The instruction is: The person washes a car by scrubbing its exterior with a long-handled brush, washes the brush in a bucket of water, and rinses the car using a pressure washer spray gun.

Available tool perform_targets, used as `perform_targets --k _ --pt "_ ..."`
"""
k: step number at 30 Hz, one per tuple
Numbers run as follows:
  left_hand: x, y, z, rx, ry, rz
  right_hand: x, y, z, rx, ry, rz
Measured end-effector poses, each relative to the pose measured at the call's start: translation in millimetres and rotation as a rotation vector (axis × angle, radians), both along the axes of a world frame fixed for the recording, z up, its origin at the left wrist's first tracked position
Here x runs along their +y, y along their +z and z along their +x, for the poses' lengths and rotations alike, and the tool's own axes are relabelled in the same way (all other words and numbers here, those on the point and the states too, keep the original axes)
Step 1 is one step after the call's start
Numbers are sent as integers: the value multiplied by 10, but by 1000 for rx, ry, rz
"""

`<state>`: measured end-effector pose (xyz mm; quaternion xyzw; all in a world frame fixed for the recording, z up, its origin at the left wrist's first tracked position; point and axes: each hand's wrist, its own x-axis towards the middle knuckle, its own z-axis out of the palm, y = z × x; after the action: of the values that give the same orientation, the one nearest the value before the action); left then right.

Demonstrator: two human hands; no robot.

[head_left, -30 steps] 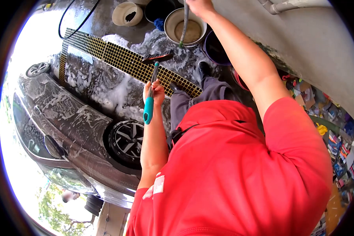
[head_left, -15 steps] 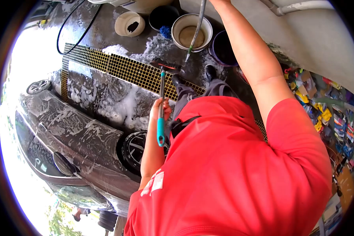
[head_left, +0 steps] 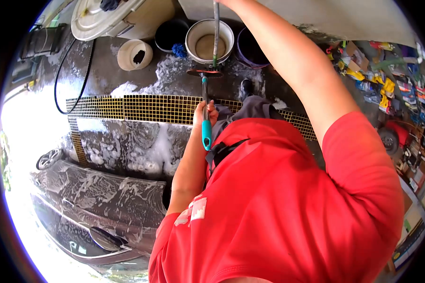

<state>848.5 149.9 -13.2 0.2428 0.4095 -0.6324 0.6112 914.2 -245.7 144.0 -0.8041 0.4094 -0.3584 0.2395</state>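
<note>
My left hand (head_left: 206,113) is closed round the metal shaft of a brush (head_left: 206,132), above its teal grip. The brush's wide dark head with a reddish edge (head_left: 204,73) points away from me, above the wet floor. My right arm (head_left: 278,52) reaches to the top edge, where my right hand (head_left: 227,2) is mostly cut off and its fingers are hidden. From there a grey hose (head_left: 216,37) with a greenish end hangs down to the brush head. Behind the hose stands a white bucket (head_left: 191,43).
A soapy dark car (head_left: 113,195) stands at the left. A yellow floor grating (head_left: 160,108) crosses the foamy floor. Beside the white bucket are a black bucket (head_left: 158,40), a purple-rimmed bucket (head_left: 241,55) and a cream tub (head_left: 126,59). Colourful clutter (head_left: 387,89) lies at the right.
My right arm has swung left with the hose, whose end is now at the brush head. The brush has moved slightly right and up. The view has turned, so the car sits lower.
</note>
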Motion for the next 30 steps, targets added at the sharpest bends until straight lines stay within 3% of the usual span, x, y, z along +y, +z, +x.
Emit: perform_targets --k 2,5,6,7,8,9,10,11,12,13,14,16,18,20,22,28,30 --pt "19 14 -9 -14 -36 -34 187 159 -338 -180 198 196" --pt "-21 340 75 -71 -137 -37 596 122 -1005 -72 180 436" --pt "51 336 120 -132 -186 -84 692 -96 -1193 -23 166 296" --pt "65 554 185 -104 -278 -13 802 -157 -1445 56 198 526" --pt "209 557 241 -187 -418 -142 955 -245 -1699 57 151 683" --pt "300 713 341 -197 -608 -98 1079 -347 -1961 115 159 677" --pt "338 869 347 -157 -589 -34 1182 -594 -2212 209 185 802" --pt "343 1083 356 -359 -802 157 1294 -727 -2440 254 227 895" --pt "238 1413 364 -389 -944 234 1431 -804 -2624 296 274 989" --pt "263 1499 397 -543 -1118 287 1580 -850 -2752 239 314 951" --pt "305 1622 449 -640 -1205 149 1706 -865 -2859 182 356 912" --pt "240 1914 497 -688 -1353 132 1844 -848 -2894 195 507 874" --pt "102 2214 535 -772 -1543 138 1843 -668 -2795 222 633 1016" --pt "-115 2440 607 -847 -1754 117 1902 -680 -2721 87 685 958" --pt "-397 2581 622 -897 -1918 53 1702 -182 -2767 148 773 1016" --pt "-1776 3034 -217 -1127 -2367 -216 1620 -238 -3144 338 584 1381" --pt "-2038 2889 -523 -1336 -2391 -500 1640 -316 -3282 -287 178 1701"
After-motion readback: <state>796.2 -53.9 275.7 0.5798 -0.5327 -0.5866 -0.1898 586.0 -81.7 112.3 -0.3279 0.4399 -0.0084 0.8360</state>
